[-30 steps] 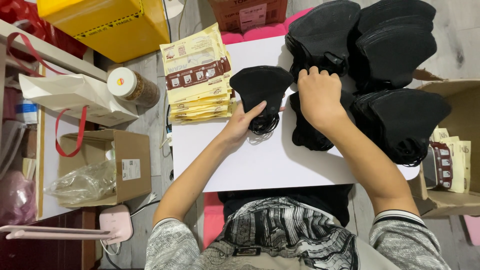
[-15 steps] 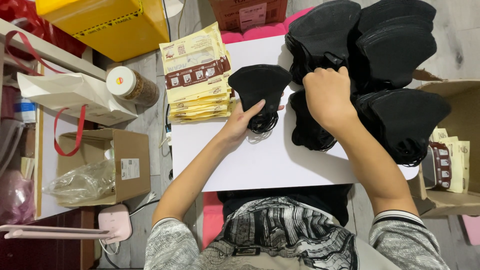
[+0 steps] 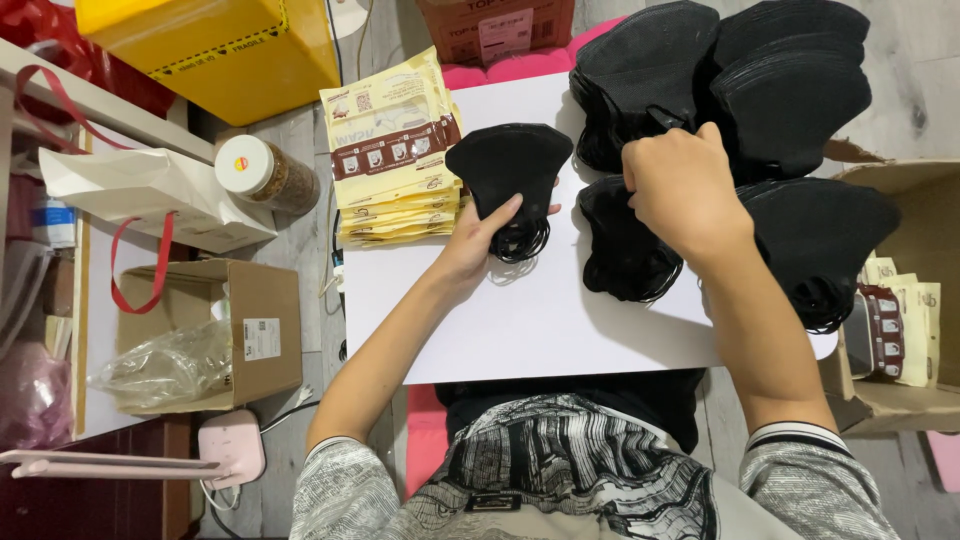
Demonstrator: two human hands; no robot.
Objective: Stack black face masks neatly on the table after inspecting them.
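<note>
A person seated at a white board [image 3: 560, 330] laid across the lap sorted black face masks, every item within arm's reach of that board. The left hand [image 3: 478, 240] lay on the board's left half with fingers spread flat, pinning a single black mask [image 3: 508, 170] by its lower edge, apparently to keep the light piece from sliding; its ear loops [image 3: 520, 242] trailed out beside the fingertips. The right hand [image 3: 682, 185] hovered over the board's right half, fingers curled inward at the edge of a stack of black masks [image 3: 628, 240], seemingly picking one off the top; whether it had one pinched could not be told. More heaps of black masks [image 3: 790, 90] crowded the board's far right corner and edge, stacked so that each could be drawn from in turn. A pile of cream sachets [image 3: 392, 150] overlapped the board's left edge, close to the pinned mask. Left of the board stood a jar [image 3: 262, 175], a yellow box [image 3: 215, 45] and an open cardboard carton [image 3: 210, 335]. Another carton [image 3: 900, 300] with more sachets sat at the board's right.
</note>
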